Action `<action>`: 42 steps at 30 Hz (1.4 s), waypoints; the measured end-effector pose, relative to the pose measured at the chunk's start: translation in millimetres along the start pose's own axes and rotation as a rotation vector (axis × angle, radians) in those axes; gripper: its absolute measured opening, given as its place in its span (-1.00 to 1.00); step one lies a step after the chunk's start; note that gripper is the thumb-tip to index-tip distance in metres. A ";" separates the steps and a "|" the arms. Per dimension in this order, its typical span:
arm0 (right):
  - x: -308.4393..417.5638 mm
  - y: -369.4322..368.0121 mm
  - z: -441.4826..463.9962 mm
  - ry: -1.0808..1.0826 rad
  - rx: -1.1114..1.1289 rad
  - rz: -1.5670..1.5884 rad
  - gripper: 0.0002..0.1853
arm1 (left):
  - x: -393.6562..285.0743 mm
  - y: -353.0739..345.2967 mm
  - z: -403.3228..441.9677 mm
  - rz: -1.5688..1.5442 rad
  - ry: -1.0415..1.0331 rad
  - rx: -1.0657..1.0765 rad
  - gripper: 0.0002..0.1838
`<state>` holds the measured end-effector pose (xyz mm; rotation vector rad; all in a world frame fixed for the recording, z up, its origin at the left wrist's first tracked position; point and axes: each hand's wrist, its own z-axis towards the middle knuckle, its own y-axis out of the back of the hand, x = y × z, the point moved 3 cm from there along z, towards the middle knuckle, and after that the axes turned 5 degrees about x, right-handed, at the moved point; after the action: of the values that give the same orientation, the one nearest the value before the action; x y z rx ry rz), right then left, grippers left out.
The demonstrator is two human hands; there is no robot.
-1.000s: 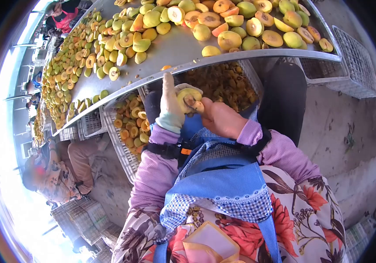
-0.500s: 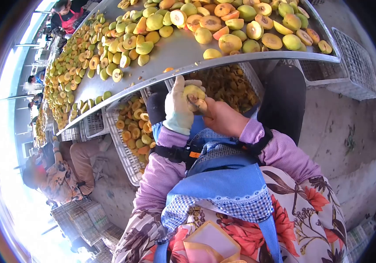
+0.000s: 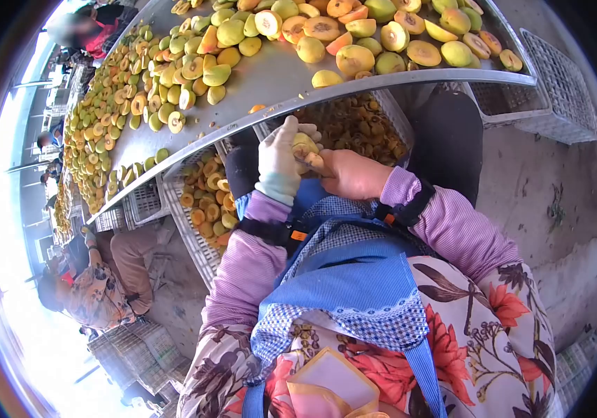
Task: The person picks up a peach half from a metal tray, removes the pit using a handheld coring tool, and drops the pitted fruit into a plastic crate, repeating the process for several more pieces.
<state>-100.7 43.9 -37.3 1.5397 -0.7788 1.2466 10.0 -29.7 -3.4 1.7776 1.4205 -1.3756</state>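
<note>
My left hand (image 3: 280, 160), in a pale glove, is closed around a yellow-green peach half (image 3: 305, 144) beneath the table edge. My bare right hand (image 3: 354, 173) meets it from the right, with its fingers wrapped around a small pitting knife (image 3: 314, 161). The knife's tip is against the peach; its blade is mostly hidden by the fruit and fingers. Just beyond both hands stands a crate (image 3: 397, 115) of dark, brownish fruit pieces and scraps. At the left, below the hands, a white crate (image 3: 188, 240) holds cut, hollowed peach halves (image 3: 208, 198).
A metal table (image 3: 270, 76) carries many whole and halved peaches (image 3: 232, 33); its raised rim (image 3: 354, 87) runs just above my hands. Stacked plastic crates (image 3: 556, 90) stand at the right. A seated co-worker (image 3: 100, 279) is at the left, with more crates (image 3: 142, 348) behind.
The view has shifted slightly, so the table appears higher and further left. Both hands stay together at the peach half, and the right hand has turned a little with the knife.
</note>
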 end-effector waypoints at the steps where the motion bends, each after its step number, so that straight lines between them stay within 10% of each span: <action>1: -10.8 -6.9 1.4 0.215 -0.134 -0.100 -0.77 | 6.4 1.1 3.8 -0.247 0.136 0.013 -0.65; 8: 23.7 18.4 -19.9 -0.481 0.420 0.354 -0.79 | 9.2 -6.2 -13.7 0.171 -0.215 0.040 -0.65; 14: 22.7 10.5 -16.9 -0.430 0.318 0.185 -0.78 | 19.7 -2.1 -6.2 -0.341 0.243 0.022 -0.56; 18: 11.1 -0.3 -17.6 -0.074 0.089 -0.077 -0.77 | 18.1 -8.1 -17.4 -0.366 0.182 0.042 -0.55; 21: 30.5 2.5 -24.5 -0.454 0.256 0.275 -0.77 | 16.6 -8.0 -17.9 -0.160 0.050 -0.019 -0.55; 27: 38.6 10.2 -28.9 -0.494 0.348 0.615 -0.79 | 4.3 -16.7 -19.6 -0.026 -0.005 -0.105 -0.56; 30: 38.2 1.2 -19.6 -0.467 0.227 0.237 -0.81 | 15.2 -12.9 -12.2 -0.320 0.099 -0.171 -0.58; 42: 36.7 3.0 -26.3 -0.555 0.394 1.058 -0.87 | -0.8 -14.2 -16.7 0.069 -0.229 -0.096 -0.55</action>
<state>-102.4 71.0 -1.2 1.8810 -1.9725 1.7940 3.8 -11.2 6.7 1.5397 1.2699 -1.3997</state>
